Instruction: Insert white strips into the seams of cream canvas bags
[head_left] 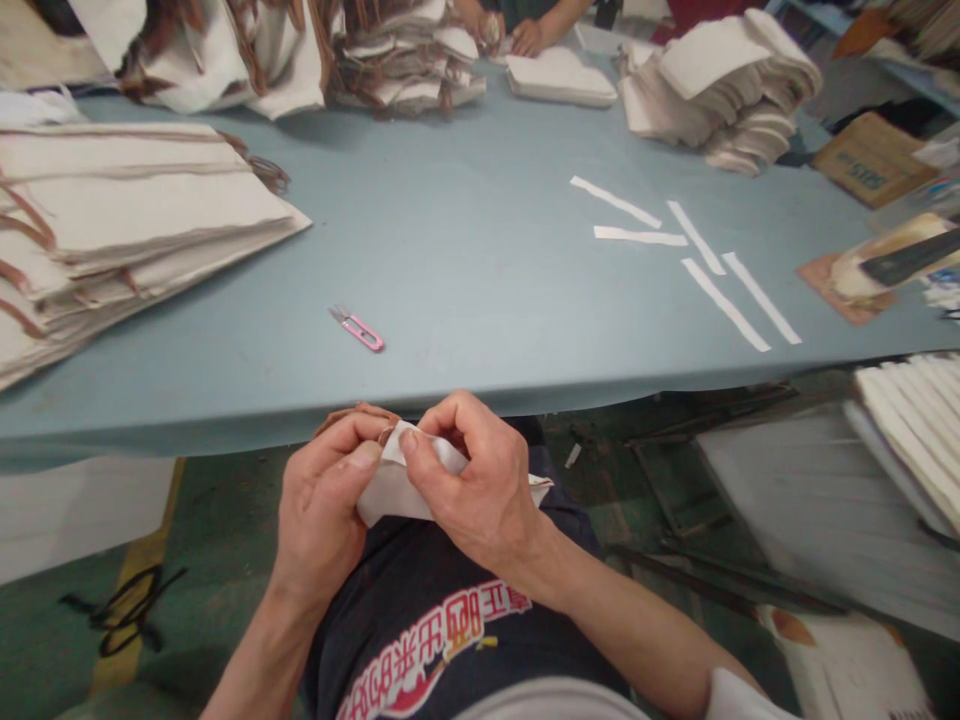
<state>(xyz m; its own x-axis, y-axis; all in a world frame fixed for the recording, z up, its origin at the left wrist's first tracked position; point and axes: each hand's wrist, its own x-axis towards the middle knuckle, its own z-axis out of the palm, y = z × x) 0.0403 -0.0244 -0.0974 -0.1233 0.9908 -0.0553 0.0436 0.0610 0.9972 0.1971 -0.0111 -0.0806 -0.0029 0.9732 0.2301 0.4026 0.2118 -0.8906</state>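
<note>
Just off the table's front edge, above my lap, I hold a white fabric piece with a brown edge between both hands. My left hand pinches its left end with thumb and forefinger. My right hand grips the upper side, its thumb pressed on a small white flap near the left thumb. Part of the piece is hidden behind the right hand. Pink thread snips lie on the table beyond my hands, touched by neither. Several white strips are scattered on the table to the right.
The blue-green table bears stacked white pieces with brown straps at left and more white stacks at the back. A co-worker's hands are at the far side. A cardboard box and a brush-like tool sit at right.
</note>
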